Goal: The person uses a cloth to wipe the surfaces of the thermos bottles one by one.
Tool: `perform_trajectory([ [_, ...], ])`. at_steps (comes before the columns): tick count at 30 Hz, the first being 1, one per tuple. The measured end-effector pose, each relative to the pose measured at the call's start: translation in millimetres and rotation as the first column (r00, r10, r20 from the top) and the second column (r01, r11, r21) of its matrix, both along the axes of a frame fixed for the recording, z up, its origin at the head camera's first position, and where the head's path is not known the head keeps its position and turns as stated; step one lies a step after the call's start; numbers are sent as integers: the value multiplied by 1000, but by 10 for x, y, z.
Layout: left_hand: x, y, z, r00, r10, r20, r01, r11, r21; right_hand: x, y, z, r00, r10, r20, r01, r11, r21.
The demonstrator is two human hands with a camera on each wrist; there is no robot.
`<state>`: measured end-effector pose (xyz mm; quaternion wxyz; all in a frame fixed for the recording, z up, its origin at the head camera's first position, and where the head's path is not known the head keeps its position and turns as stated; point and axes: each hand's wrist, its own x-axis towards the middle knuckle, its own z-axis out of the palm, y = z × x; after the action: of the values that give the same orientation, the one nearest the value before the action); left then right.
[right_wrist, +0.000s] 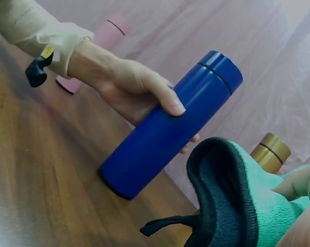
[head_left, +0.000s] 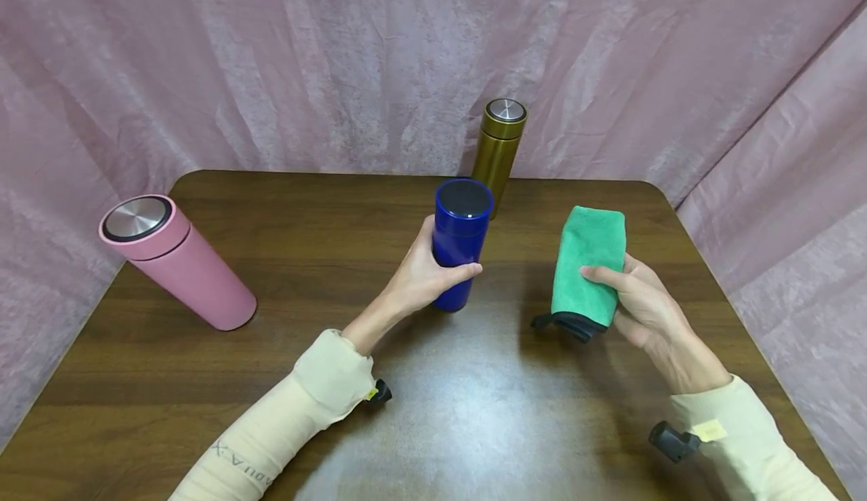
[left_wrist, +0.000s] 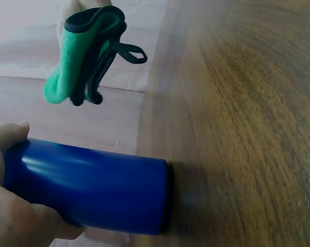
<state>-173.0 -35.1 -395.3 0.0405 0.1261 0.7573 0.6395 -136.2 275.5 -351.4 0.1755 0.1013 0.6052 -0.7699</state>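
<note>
Inside the curled fingers of the left hand (head_left: 421, 269): blue bottle (head_left: 463, 241), gripped round its side | between thumb and fingers of the right hand (head_left: 645, 299): folded green cloth (head_left: 591, 249), pinched, apart from the blue bottle | beyond the left fingers: gold bottle (head_left: 497, 156), upright | well left of them: pink bottle (head_left: 193, 271) | beneath both hands: wooden table (head_left: 311, 260)

Left hand (head_left: 421, 271) grips, forearm (head_left: 284, 429) slanting in from seven o'clock; right hand (head_left: 646, 302) grips, thumb (head_left: 603, 274) toward nine o'clock.

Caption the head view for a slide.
Left hand grips a blue bottle; right hand holds a folded green cloth.
</note>
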Motion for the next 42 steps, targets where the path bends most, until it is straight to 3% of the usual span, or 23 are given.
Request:
perform_trajectory([
  [8, -10, 27, -65, 998, -48, -52, 48, 999, 13, -78, 84, 145, 998, 16, -54, -19, 999, -44],
  [14, -2, 8, -91, 997, -50, -54, 52, 998, 35, -186, 92, 369, 985, -25, -171, 19, 999, -41],
  [18, -7, -12, -68, 996, -49, -72, 55, 995, 78, -254, 52, 571, 961, -71, -269, 76, 997, 9],
  [21, -24, -21, -25, 994, -50, -100, 60, 993, 97, -299, -31, 726, 920, -77, -384, 152, 974, 168],
  [22, -30, -25, -9, 993, -49, -106, 59, 994, 97, -313, -70, 776, 898, -60, -437, 192, 945, 266],
  [24, -40, -28, 20, 993, -49, -108, 59, 994, 97, -344, -168, 854, 829, -2, -559, 302, 843, 445],
  [26, -46, -30, 42, 994, -51, -94, 59, 995, 85, -373, -283, 912, 735, 77, -674, 431, 713, 552],
  [28, -46, -34, 53, 996, -52, -74, 57, 996, 62, -399, -399, 940, 618, 182, -765, 544, 604, 583],
  [30, -44, -37, 53, 997, -53, -60, 55, 998, 39, -425, -515, 943, 503, 269, -821, 594, 582, 555],
  [32, -41, -40, 47, 997, -48, -52, 49, 999, 18, -448, -619, 934, 416, 359, -836, 609, 573, 549],
  [34, -42, -38, 35, 997, -46, -57, 48, 999, 23, -469, -712, 913, 343, 442, -829, 613, 562, 554],
  [38, -46, -29, 15, 996, -65, -66, 67, 997, 37, -501, -870, 863, 219, 594, -774, 640, 511, 574],
  [40, -50, -27, 13, 994, -80, -68, 83, 996, 45, -512, -936, 836, 178, 656, -733, 642, 487, 592],
  [42, -56, -27, 15, 994, -90, -66, 93, 994, 49, -522, -988, 807, 153, 718, -679, 626, 461, 629],
])
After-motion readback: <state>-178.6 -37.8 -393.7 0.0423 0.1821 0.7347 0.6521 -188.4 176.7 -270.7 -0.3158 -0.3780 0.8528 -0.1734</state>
